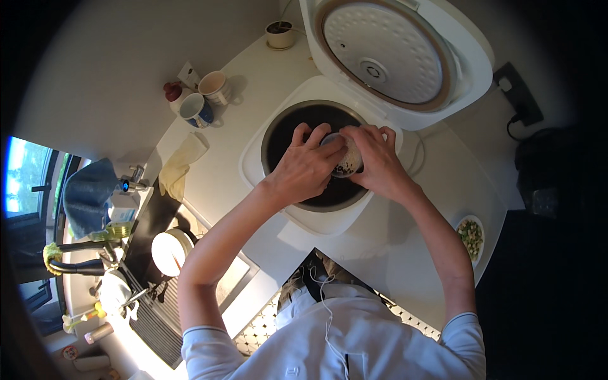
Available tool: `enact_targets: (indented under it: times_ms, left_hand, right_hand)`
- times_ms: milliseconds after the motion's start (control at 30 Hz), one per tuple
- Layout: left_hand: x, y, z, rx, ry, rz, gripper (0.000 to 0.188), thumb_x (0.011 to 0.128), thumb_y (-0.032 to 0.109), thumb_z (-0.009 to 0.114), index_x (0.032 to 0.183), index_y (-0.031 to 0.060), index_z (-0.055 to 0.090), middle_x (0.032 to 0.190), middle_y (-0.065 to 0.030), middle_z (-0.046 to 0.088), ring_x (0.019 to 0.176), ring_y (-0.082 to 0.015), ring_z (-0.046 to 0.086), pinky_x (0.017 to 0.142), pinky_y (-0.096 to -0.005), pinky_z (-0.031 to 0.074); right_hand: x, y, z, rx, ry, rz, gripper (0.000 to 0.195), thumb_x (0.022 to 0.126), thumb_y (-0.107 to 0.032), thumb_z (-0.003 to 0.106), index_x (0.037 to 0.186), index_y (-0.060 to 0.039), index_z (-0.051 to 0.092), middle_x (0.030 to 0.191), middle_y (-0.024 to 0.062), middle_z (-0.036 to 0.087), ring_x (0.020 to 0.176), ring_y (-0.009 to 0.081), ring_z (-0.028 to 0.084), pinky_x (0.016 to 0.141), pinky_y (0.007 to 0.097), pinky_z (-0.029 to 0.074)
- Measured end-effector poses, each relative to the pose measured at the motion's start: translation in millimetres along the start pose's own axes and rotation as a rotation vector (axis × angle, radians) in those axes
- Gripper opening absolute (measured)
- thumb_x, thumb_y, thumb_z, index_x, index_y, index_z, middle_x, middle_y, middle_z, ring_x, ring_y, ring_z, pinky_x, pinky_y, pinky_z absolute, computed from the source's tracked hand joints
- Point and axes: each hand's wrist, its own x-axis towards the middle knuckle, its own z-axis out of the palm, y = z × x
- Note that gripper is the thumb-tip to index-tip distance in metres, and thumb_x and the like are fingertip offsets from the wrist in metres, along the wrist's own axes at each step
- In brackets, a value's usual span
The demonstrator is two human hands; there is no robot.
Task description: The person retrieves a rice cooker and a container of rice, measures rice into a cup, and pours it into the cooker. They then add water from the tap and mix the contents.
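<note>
My right hand (380,159) grips the right side of a small clear cup (350,156) of pale grains, probably rice, with dark grains at its lower edge. My left hand (306,164) holds the cup's left side, its fingers lying over the rim and covering part of the contents. The cup is tilted above the dark inner pot (280,133) of a white rice cooker (318,225). Behind my hands the cooker's lid (380,52) stands raised, its metal inner plate facing me. The pot's bottom is in shadow and partly hidden by my hands.
To the right sits a bowl of chopped green and pale food (470,237). Two mugs (195,110), a pump bottle (175,94) and a rubber glove (183,166) lie left. Further left, white dishes (168,251) stand by the sink. A potted plant (279,35) is at the back.
</note>
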Motion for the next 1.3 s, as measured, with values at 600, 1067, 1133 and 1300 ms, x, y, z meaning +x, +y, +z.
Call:
enact_targets:
  times_ms: [600, 1067, 1133, 1300]
  left_hand:
    - [-3, 10, -9, -0.306, 0.097, -0.131, 0.035, 0.065, 0.002, 0.073, 0.100, 0.0078, 0.074, 0.109, -0.0042, 0.069, 0.118, -0.0321, 0.051, 0.104, -0.0473, 0.036]
    - [-7, 4, -8, -0.174, -0.082, -0.040, 0.031, 0.061, 0.004, 0.075, 0.092, 0.0075, 0.074, 0.104, -0.0041, 0.067, 0.119, -0.0314, 0.050, 0.105, -0.0495, 0.036]
    - [-12, 1, -18, -0.148, -0.100, -0.071, 0.027, 0.061, 0.005, 0.075, 0.088, 0.0072, 0.074, 0.103, -0.0045, 0.066, 0.118, -0.0310, 0.050, 0.104, -0.0491, 0.037]
    - [-15, -4, -30, -0.149, -0.140, -0.166, 0.028, 0.062, 0.004, 0.072, 0.089, 0.0072, 0.074, 0.106, -0.0047, 0.067, 0.115, -0.0311, 0.052, 0.104, -0.0481, 0.037]
  right_hand:
    - [0, 0, 2, -0.012, 0.014, 0.033, 0.083, 0.064, 0.001, 0.088, 0.136, -0.0107, 0.049, 0.130, 0.0061, 0.062, 0.129, 0.0272, 0.054, 0.108, 0.0505, 0.030]
    - [-1, -3, 2, -0.025, 0.006, 0.005, 0.082, 0.063, 0.002, 0.088, 0.134, -0.0108, 0.049, 0.130, 0.0054, 0.061, 0.127, 0.0267, 0.055, 0.107, 0.0492, 0.032]
    - [-1, -2, 2, -0.042, 0.007, 0.000, 0.083, 0.063, 0.000, 0.089, 0.135, -0.0106, 0.049, 0.131, 0.0057, 0.062, 0.127, 0.0268, 0.055, 0.107, 0.0490, 0.031]
    - [-2, 1, -2, -0.020, -0.026, 0.073, 0.089, 0.063, -0.003, 0.092, 0.142, -0.0099, 0.050, 0.135, 0.0077, 0.060, 0.133, 0.0272, 0.052, 0.112, 0.0483, 0.030]
